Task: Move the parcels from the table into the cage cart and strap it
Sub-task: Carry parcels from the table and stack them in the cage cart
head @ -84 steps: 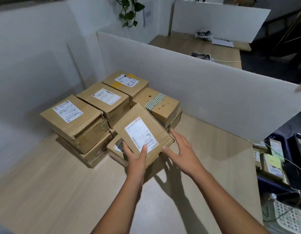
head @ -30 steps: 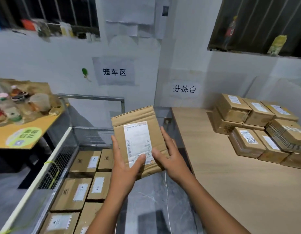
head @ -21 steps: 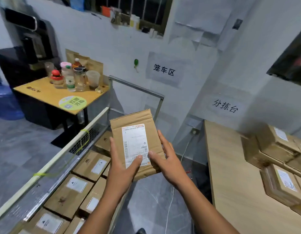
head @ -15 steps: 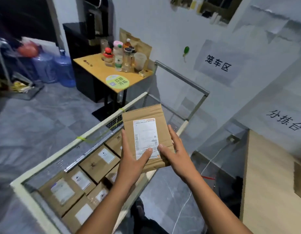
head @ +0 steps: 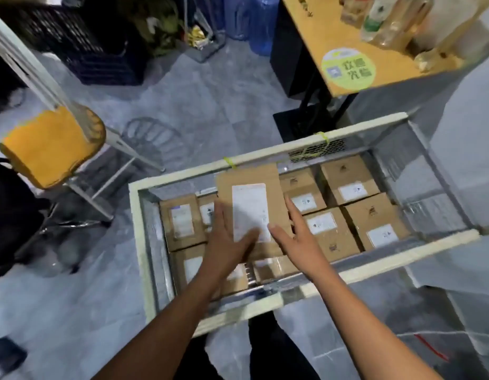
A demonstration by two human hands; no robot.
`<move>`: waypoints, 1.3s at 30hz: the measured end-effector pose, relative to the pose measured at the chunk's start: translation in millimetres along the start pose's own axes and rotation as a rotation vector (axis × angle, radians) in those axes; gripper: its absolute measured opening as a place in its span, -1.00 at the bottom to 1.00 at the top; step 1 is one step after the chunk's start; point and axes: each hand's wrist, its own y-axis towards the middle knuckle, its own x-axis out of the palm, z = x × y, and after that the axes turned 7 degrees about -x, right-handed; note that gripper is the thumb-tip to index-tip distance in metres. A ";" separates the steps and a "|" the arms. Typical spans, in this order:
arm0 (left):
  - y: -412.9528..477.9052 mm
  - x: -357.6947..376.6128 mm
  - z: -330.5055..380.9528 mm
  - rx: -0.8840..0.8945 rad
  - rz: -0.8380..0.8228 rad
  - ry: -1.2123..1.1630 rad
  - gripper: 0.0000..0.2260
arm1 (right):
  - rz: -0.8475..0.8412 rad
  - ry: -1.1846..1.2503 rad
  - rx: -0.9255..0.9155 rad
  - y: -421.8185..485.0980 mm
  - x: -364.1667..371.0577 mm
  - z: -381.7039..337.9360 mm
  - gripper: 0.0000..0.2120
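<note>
I hold a flat brown parcel [head: 254, 185] with a white label over the open cage cart [head: 144, 242]. My left hand [head: 227, 242] grips its near left corner, thumb lying on the label. My right hand [head: 298, 239] grips its near right edge, fingers along the side. The cart has a cream padded rim and metal mesh walls. Several brown parcels [head: 350, 182] with white labels lie flat in a layer inside it, below the one I hold. Yellow-green ties [head: 323, 137] are knotted on the far rim. The table with the other parcels is out of view.
A chair with an orange seat [head: 51, 146] stands left of the cart. A wooden side table [head: 347, 58] with bottles stands beyond the cart's far right corner. Dark crates [head: 101, 50] and water jugs [head: 254, 23] sit at the back. Grey floor lies around.
I have turned from the parcel table to the cart with the parcel in both hands. It now hangs low over the parcels inside the cart, and I look straight down.
</note>
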 end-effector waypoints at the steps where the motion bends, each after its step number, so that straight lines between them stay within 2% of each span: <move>1: 12.3 3.5 -12.6 -0.027 0.020 -0.007 0.04 | -0.038 0.000 0.016 13.1 2.9 13.0 -0.30; 4: 50.7 14.0 -56.0 -0.106 0.087 -0.034 0.06 | -0.132 0.015 0.011 51.7 14.5 50.7 -0.27; 8: 100.6 22.8 -115.1 -0.151 0.167 -0.045 -0.02 | -0.201 0.108 0.048 95.5 45.0 115.9 -0.29; 12: 161.4 29.2 -174.3 -0.170 0.240 0.080 -0.05 | -0.214 0.041 -0.070 138.6 88.5 200.9 -0.35; 16: 211.8 37.2 -234.7 -0.104 0.413 0.308 -0.17 | -0.236 0.106 -0.065 173.9 125.0 269.3 -0.35; 19: 243.8 36.3 -267.8 -0.065 0.502 0.427 -0.18 | -0.233 0.136 -0.138 198.4 145.2 301.7 -0.36; 24: 275.0 24.1 -300.4 -0.108 0.448 0.690 -0.26 | -0.297 0.096 -0.146 214.5 164.3 328.6 -0.36; 30: 289.9 17.9 -305.6 -0.113 0.464 0.745 -0.28 | -0.344 0.080 -0.111 240.4 167.0 328.3 -0.44; 35: 295.2 16.4 -302.0 -0.182 0.418 0.812 -0.30 | -0.473 -0.055 -0.036 250.3 163.9 329.4 -0.32; 39: 285.1 7.9 -287.7 -0.214 0.350 0.844 -0.28 | -0.414 -0.223 -0.066 247.1 152.9 310.4 -0.42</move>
